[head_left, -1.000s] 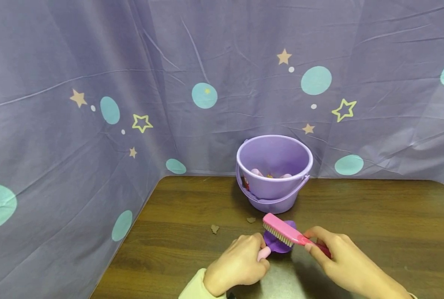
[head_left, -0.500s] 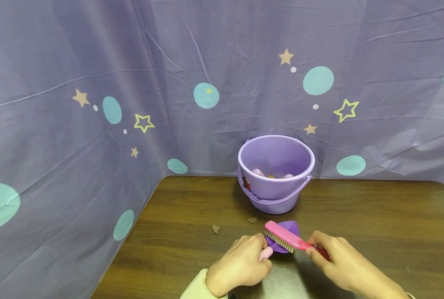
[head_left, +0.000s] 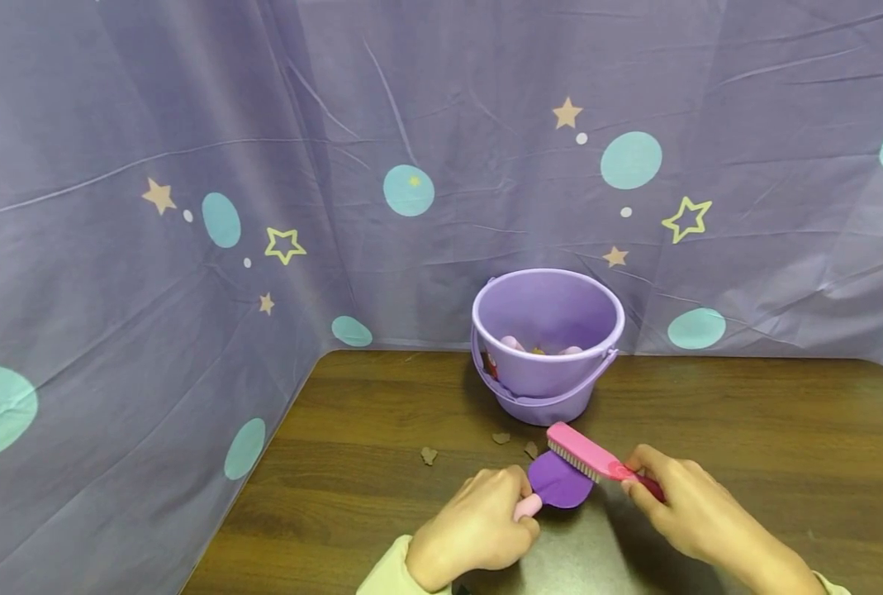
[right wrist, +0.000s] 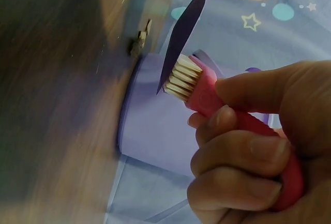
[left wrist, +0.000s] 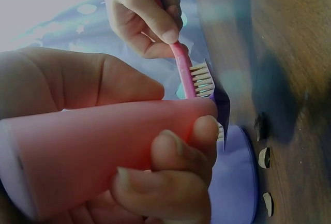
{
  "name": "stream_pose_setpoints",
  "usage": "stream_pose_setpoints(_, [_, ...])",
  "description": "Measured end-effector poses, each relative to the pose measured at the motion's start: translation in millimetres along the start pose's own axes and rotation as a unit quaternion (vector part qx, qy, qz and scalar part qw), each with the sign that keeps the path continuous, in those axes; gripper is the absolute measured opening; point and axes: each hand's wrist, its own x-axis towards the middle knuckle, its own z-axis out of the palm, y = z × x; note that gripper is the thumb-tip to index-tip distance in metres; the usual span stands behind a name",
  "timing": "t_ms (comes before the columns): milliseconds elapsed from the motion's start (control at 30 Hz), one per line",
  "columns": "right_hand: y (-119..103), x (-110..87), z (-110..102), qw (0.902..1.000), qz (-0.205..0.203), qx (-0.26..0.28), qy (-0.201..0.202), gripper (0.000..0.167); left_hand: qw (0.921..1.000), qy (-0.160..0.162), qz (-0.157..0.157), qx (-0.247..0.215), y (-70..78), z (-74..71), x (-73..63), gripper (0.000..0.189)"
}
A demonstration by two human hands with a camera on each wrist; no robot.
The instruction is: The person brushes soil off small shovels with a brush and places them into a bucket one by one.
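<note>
My left hand [head_left: 478, 516] grips the light pink handle [left wrist: 103, 151] of a toy shovel, fingers and thumb curled round it. The shovel's purple blade [head_left: 560, 487] is held over the wooden table. From the right, my right hand [head_left: 694, 504] holds a pink brush [head_left: 590, 453] by its darker handle. Pale bristles [right wrist: 182, 79] lie against the blade's face near its tip in the right wrist view. Several brown, flake-like scraps lie on the table: one scrap [head_left: 429, 455] to the left, a second scrap [head_left: 500, 438] before the bucket, and another [head_left: 531, 449] just beyond the blade.
A lilac bucket [head_left: 545, 384] with its handle hanging down in front stands behind the shovel. Pink and yellow things [head_left: 538, 350] show inside it. A purple patterned curtain [head_left: 441, 248] encloses the table [head_left: 768, 446] at the back and left.
The brush has swept over the blade, first toward me, then away and right to its far edge. A scrap now shows beyond the blade. The left hand has barely moved.
</note>
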Motion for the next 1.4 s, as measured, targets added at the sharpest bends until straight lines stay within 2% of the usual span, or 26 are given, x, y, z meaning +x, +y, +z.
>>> stream_pose_setpoints(367, [7,3.5,0,0.9994,0.03,-0.016,-0.006,0.017,0.9998,-0.015,-0.002,0.011,0.2,0.7,0.2,0.014])
stream_pose_setpoints(533, [11,5.3,-2,0.9988,0.046,-0.012,-0.014,0.009,0.9997,-0.023,-0.005,0.011,-0.1,1.2,0.5,0.014])
stream_pose_setpoints(633, [12,6.4,-6,0.9985,0.053,-0.009,-0.006,0.003,0.9996,-0.025,-0.005,0.014,-0.3,1.0,0.5,0.015])
stream_pose_setpoints(733, [9,5.8,-10,0.9985,0.053,-0.01,0.007,0.004,0.9996,-0.025,-0.008,0.014,-0.2,0.3,0.6,0.016])
stream_pose_setpoints(833, [2,3.8,-13,0.9992,0.034,-0.008,0.02,0.003,0.9996,-0.022,-0.01,0.012,-0.3,-0.4,0.7,0.016])
stream_pose_setpoints(1067, [-20,-3.5,-8,0.9972,-0.058,0.04,0.023,0.016,0.9999,-0.005,-0.012,0.001,-1.7,0.3,0.8,0.017])
stream_pose_setpoints(1267, [-29,-6.9,-4,0.9945,-0.066,0.079,-0.018,0.025,0.9998,0.003,-0.016,-0.014,-1.8,0.4,1.1,0.017])
stream_pose_setpoints(1400, [-26,-8.2,1,0.9944,-0.062,0.08,-0.032,0.029,0.9997,0.006,-0.017,-0.017,-1.5,0.2,1.3,0.016])
